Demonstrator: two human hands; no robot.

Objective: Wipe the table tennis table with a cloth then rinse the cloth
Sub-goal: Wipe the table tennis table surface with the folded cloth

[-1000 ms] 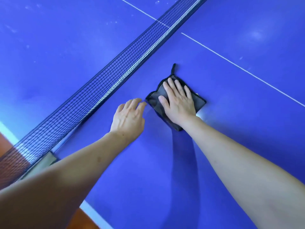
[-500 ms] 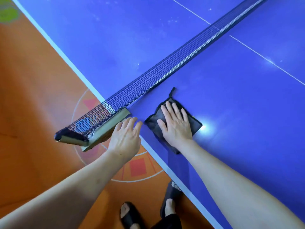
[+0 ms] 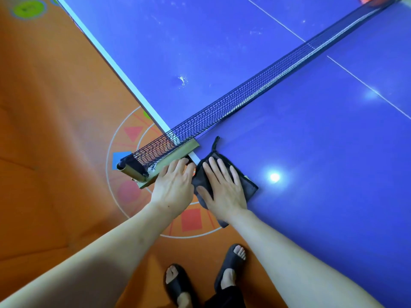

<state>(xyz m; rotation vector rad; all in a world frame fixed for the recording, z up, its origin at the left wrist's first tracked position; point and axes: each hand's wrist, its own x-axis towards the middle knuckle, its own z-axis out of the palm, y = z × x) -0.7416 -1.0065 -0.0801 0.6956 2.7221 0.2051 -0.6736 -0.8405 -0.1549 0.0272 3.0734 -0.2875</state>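
Observation:
A dark grey cloth (image 3: 246,184) with a small hanging loop lies at the near side edge of the blue table tennis table (image 3: 322,152), partly hanging over the edge. My right hand (image 3: 222,187) presses flat on it, fingers spread. My left hand (image 3: 174,183) hovers just left of the cloth, past the table's edge, with its fingertips at the net clamp; it holds nothing.
The black net (image 3: 255,96) runs from its brass-coloured clamp and post (image 3: 155,163) up to the far right. White specks mark the table beyond the net (image 3: 182,80). Below is an orange floor with coloured shapes (image 3: 191,218), and my feet in black sandals (image 3: 231,263).
My right hand has slid the cloth toward me along the net, from mid-table to the side edge. My left hand travelled alongside and now sits off the table by the net clamp.

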